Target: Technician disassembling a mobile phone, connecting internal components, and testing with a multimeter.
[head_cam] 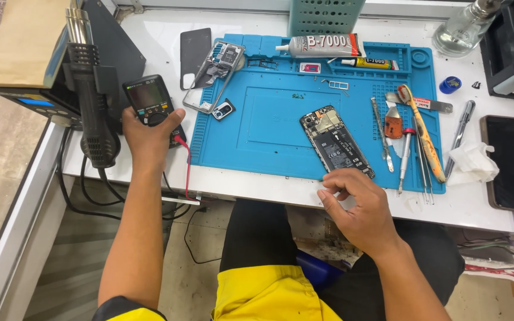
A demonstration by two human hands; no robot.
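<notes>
On the white bench (269, 193) with its blue mat (251, 148), your left hand (149, 134) reached out, fingers curled around the one black multimeter (150, 98), while your right hand (358, 205) rested loosely half-open, holding nothing, just below the one opened phone (335, 141), with two glue tubes (322, 46) behind.

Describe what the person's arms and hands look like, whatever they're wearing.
Both forearms are bare, with no gloves, watch or rings visible on the left hand or the right hand. A black sleeve edge with yellow beneath shows at the left upper arm. The right arm's sleeve is out of view.
</notes>
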